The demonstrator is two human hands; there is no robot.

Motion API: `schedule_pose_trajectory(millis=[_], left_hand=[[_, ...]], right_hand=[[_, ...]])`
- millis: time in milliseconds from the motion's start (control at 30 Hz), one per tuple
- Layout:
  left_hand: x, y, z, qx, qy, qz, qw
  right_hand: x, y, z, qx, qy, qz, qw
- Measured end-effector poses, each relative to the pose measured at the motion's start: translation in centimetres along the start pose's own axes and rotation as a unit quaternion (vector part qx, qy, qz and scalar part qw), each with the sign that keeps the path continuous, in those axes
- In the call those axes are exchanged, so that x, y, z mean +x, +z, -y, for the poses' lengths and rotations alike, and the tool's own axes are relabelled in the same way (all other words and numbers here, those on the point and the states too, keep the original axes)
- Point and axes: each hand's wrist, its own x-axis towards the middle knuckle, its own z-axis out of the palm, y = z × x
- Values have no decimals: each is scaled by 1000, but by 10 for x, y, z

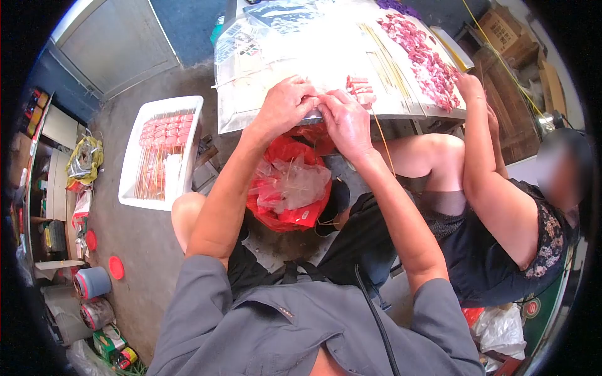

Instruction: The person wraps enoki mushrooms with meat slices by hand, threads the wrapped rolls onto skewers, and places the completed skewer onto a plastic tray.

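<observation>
At the near edge of the white table [227, 122], my left hand [287, 105] and my right hand [346, 124] meet with fingertips pinched together. What they pinch is too small and washed out by glare to make out. Just right of my right hand lies a skewer of pink meat [360, 91], its bare stick [384, 143] jutting down past the table edge. Loose bamboo sticks [392, 69] are spread further right on the table. Beyond them is a long heap of cut raw meat [426, 59].
A white tray [130, 182] of meat skewers stands low on the left. Beneath my hands is a red plastic bag [276, 216] with clear plastic inside. On the right sits another person [508, 219], one hand at the meat heap. Plastic packaging [282, 19] covers the table's far side.
</observation>
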Motion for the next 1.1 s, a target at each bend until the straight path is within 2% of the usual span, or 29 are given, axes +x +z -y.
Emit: schedule_pose_trajectory(millis=[133, 233, 333, 600, 767, 833, 967, 1033, 1100], left_hand=[[-2, 1, -2, 33, 15, -29, 999], [-4, -3, -1, 45, 47, -16, 998], [-3, 0, 1, 36, 36, -14, 999], [4, -2, -4, 74, 33, -11, 997], [10, 4, 2, 116, 15, 6, 993], [10, 4, 2, 43, 12, -31, 999], [8, 2, 3, 40, 8, -24, 999], [11, 1, 5, 66, -13, 29, 997], [6, -2, 3, 33, -27, 46, 998]], right_hand=[[3, 0, 2, -31, 39, 38, 998], [6, 0, 3, -41, 46, 39, 997], [6, 2, 1, -71, 64, 67, 993], [2, 5, -3, -10, 26, -55, 998], [9, 8, -14, -38, 46, -1, 998], [11, 9, -15, -56, 53, 9, 997], [11, 10, -11, -63, 71, 11, 995], [8, 6, -8, -63, 75, 12, 995], [-1, 2, -2, 8, 38, -19, 999]])
